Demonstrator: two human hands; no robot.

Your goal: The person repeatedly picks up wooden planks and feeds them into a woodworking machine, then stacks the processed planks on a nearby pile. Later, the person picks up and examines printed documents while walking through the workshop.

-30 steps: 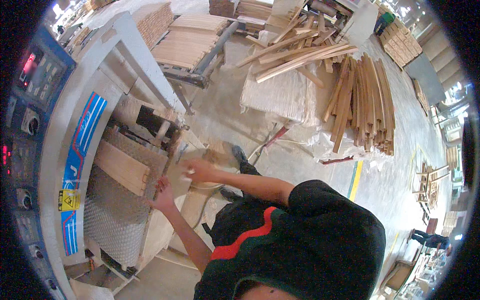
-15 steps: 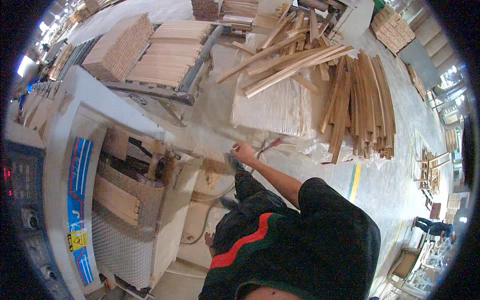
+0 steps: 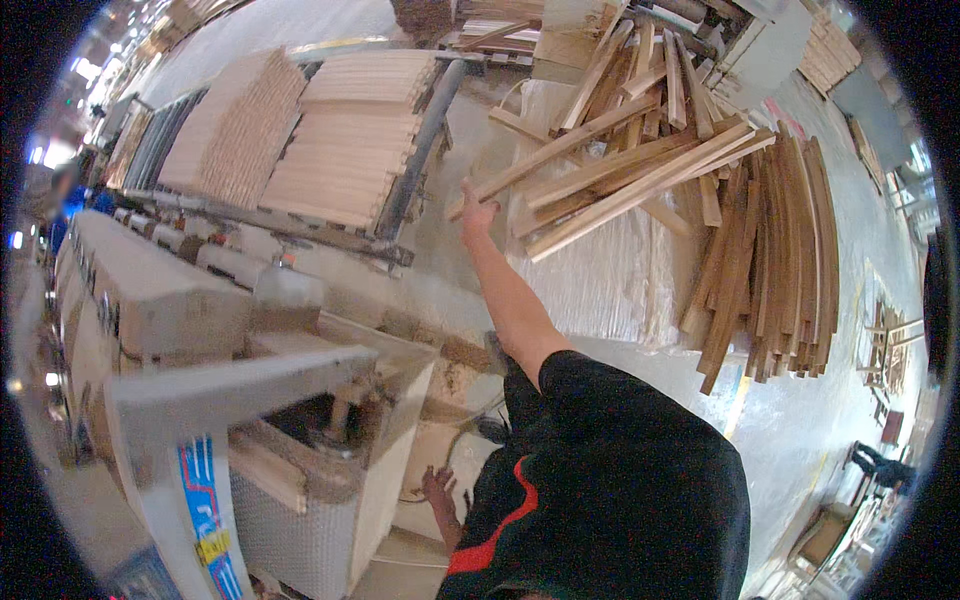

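My right arm stretches forward, and my right hand (image 3: 480, 217) is at the near left end of a long wooden strip (image 3: 572, 151). The fingers look bent around that strip, with one digit pointing up; its tip pokes out left of the hand. The strip slants out of a loose pile of strips (image 3: 640, 190) on a plastic-wrapped block (image 3: 600, 290). Low by my body, my left hand (image 3: 438, 487) is open and empty, fingers apart, beside the machine (image 3: 300, 530). A short piece of wood (image 3: 268, 472) lies in the machine's opening.
Darker long strips (image 3: 765, 270) lie fanned out to the pile's right. Ahead on the left, a roller table (image 3: 425, 145) carries stacked light boards (image 3: 350, 125). A hose (image 3: 455, 440) runs by my feet. A person (image 3: 880, 467) stands far off at the right.
My right hand has gone forward from above my foot to the end of the strip. My left hand has come further into sight. The whole view has swung, with the pile now further right.
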